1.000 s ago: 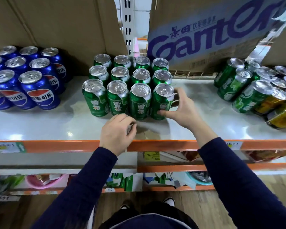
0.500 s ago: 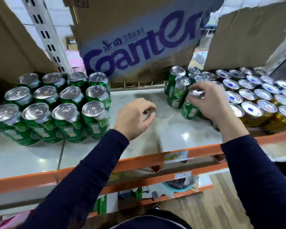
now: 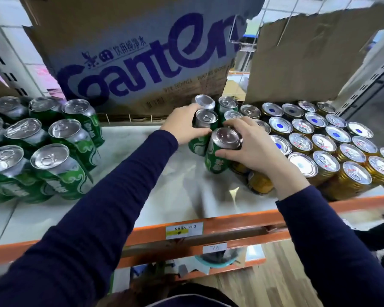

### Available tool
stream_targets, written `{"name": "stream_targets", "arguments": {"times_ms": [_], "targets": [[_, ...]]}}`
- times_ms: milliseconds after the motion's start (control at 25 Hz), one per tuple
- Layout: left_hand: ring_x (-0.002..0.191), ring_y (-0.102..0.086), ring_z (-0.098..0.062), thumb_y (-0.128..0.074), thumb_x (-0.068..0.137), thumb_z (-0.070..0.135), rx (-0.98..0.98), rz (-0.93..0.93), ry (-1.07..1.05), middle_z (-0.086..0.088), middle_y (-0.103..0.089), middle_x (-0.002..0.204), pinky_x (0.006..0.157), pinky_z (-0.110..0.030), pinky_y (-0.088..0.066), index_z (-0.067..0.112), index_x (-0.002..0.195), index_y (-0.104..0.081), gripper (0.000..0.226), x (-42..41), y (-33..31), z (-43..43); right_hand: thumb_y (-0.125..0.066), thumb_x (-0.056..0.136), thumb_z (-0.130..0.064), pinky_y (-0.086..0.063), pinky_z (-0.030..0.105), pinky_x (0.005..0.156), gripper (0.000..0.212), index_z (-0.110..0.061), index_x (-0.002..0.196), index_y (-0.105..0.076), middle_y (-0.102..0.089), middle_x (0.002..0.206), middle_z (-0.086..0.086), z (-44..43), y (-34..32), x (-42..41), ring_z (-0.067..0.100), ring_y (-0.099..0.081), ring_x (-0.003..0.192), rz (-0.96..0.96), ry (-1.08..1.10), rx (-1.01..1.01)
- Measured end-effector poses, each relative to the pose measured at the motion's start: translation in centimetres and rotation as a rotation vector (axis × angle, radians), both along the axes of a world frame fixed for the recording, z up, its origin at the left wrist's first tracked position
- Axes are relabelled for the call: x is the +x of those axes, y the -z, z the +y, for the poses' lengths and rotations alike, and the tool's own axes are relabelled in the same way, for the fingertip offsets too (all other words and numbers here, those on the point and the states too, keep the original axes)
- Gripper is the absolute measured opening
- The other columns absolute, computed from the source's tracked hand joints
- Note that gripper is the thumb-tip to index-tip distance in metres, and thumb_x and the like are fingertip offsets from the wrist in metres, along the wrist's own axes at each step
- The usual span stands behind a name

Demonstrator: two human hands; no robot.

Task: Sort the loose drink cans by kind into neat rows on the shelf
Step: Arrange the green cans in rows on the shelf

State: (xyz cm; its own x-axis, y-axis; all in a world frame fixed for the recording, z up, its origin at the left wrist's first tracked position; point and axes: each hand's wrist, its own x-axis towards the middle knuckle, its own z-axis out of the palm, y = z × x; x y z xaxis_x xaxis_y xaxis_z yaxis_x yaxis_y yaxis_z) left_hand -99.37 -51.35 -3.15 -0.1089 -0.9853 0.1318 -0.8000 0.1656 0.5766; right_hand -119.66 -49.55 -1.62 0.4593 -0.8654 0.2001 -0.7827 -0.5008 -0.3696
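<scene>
- Now both hands reach into the mixed cluster at the middle of the shelf (image 3: pixel 175 196), where a few green cans stand hard against the gold cans (image 3: pixel 353 176).
- The left hand (image 3: pixel 184 125) holds the far green can (image 3: pixel 205 119) from its left side, fingers curled round its back and thumb across its near face.
- The right hand (image 3: pixel 251 149) grips the near green can (image 3: pixel 217 158) just under the rim, fingers wrapped over the far side and thumb on the near side. I cannot tell whether it has left the shelf.
- That high grip probably keeps the knuckles off the gold cans packed just to the right.
- Two spare green cans (image 3: pixel 227 105) wait farther back, just in front of the cardboard box (image 3: pixel 142 58).
- One can per hand looks like a way to halve the trips to the green block (image 3: pixel 53 151), which stands in rows well apart on the left.
</scene>
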Motion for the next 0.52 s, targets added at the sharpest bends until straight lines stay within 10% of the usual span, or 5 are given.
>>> {"name": "stream_targets", "arguments": {"times_ms": [520], "targets": [[0.079, -0.051, -0.023, -0.072, 0.066, 0.067, 0.077, -0.347, -0.343, -0.005, -0.055, 0.089, 0.064, -0.033, -0.038, 0.01, 0.098, -0.048, 0.07, 12.3, -2.7, 5.3, -0.077, 0.068, -0.035, -0.035, 0.022, 0.08, 0.06, -0.021, 0.122, -0.054, -0.048, 0.105, 0.0, 0.5, 1.2, 7.1, 0.015, -0.048, 0.093, -0.132, -0.078, 0.148]]}}
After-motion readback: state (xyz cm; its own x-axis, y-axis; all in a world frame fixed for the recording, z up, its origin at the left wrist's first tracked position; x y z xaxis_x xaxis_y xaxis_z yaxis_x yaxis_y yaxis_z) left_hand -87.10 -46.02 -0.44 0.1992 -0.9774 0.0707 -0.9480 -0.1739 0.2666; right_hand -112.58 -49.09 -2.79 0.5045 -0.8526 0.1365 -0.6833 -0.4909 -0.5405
